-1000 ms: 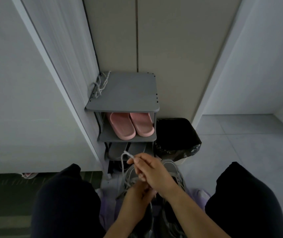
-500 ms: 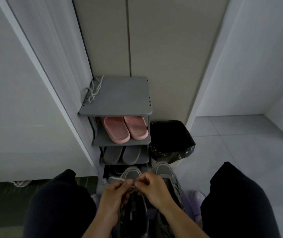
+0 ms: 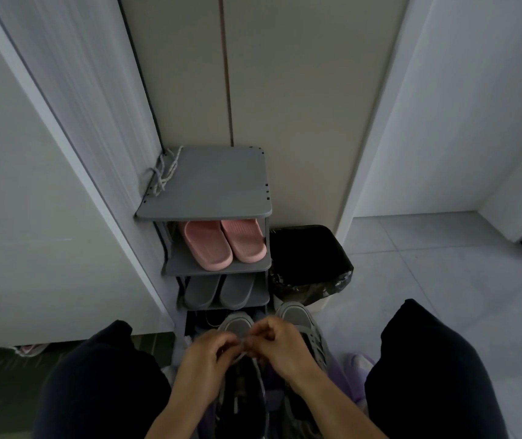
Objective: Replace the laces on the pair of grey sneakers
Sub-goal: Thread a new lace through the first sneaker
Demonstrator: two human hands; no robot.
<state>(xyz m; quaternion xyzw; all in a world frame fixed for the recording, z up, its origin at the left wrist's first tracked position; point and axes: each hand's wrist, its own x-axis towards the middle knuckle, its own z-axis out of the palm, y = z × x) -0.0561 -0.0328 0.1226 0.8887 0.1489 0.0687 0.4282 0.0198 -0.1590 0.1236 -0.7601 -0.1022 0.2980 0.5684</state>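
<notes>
ok, both hands meet low in the centre, just above the toe end of the left grey mesh sneaker (image 3: 237, 324). left hand (image 3: 204, 359) and right hand (image 3: 280, 345) each have fingers curled in, pinching a thin pale shoelace (image 3: 243, 351) between them; the lace runs down into the dark opening of that sneaker. the pinch is clear, but how the lace sits in the eyelets is too dark to tell.

second grey sneaker with pale side stripes (image 3: 304, 324) stands just to the right of the first, toe pointing the same way, partly behind the right hand. both sit on the floor between the person's dark-trousered knees (image 3: 427, 359).

directly ahead: a small grey three-tier shoe rack (image 3: 209, 185). a loose bundle of pale twisted laces (image 3: 164, 171) lies at the top shelf's left rear corner, against the wall. pink rubber slides (image 3: 224, 243) on the middle shelf, grey slides (image 3: 220, 291) on the one below.

a bin lined with a black plastic bag (image 3: 308, 264) stands touching the rack's right side. light grey tiled floor (image 3: 443, 264) to the right.
</notes>
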